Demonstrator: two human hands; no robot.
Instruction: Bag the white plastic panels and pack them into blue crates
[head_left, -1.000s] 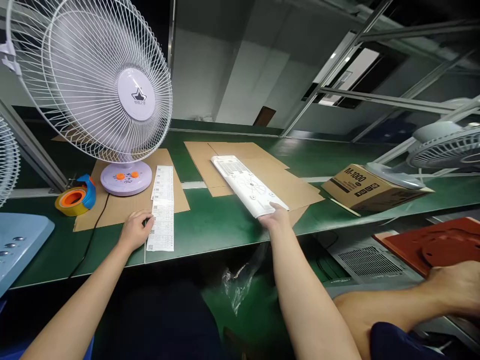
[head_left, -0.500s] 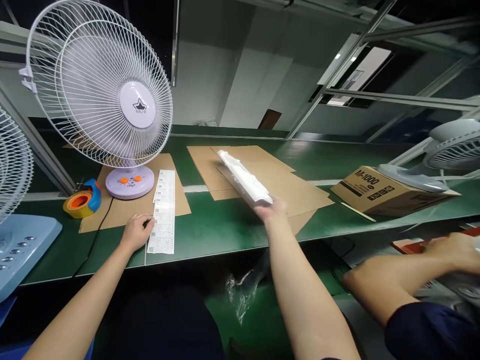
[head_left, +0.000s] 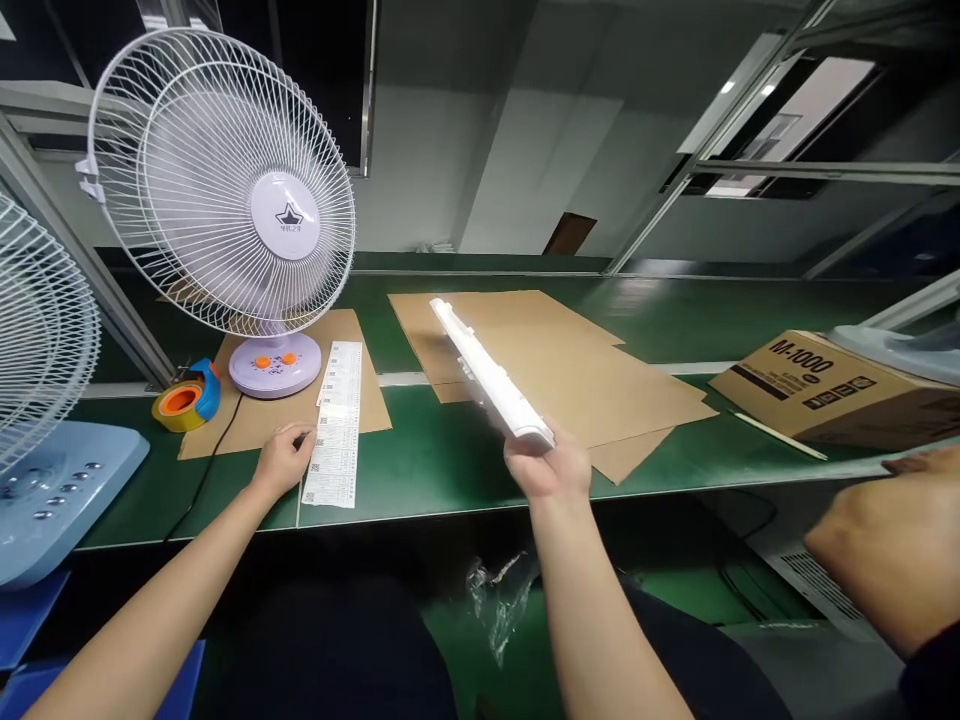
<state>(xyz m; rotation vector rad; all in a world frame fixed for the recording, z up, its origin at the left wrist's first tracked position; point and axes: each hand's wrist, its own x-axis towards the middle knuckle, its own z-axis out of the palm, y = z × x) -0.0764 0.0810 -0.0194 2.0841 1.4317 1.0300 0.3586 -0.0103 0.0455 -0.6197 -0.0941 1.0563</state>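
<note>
The right hand (head_left: 549, 468), at centre frame, grips the near end of a long white plastic panel (head_left: 491, 375), fingers wrapped under it and thumb on top. The panel is turned on edge and lifted clear of the green conveyor belt (head_left: 450, 450), its far end reaching toward the upper centre above the flat cardboard sheet (head_left: 570, 365).

The left hand (head_left: 283, 463), at lower left of centre, rests on the belt with fingers loosely curled, fingertips touching the left edge of the white label strip (head_left: 337, 420). The strip lies partly on a second cardboard sheet (head_left: 262, 420).

On that sheet, at upper left, stands 1 lilac desk fan (head_left: 225, 190). A tape dispenser (head_left: 187, 397) lies just left of it. A closed carton (head_left: 832, 385) sits at right. Another person's forearm (head_left: 892, 545) enters at lower right.
</note>
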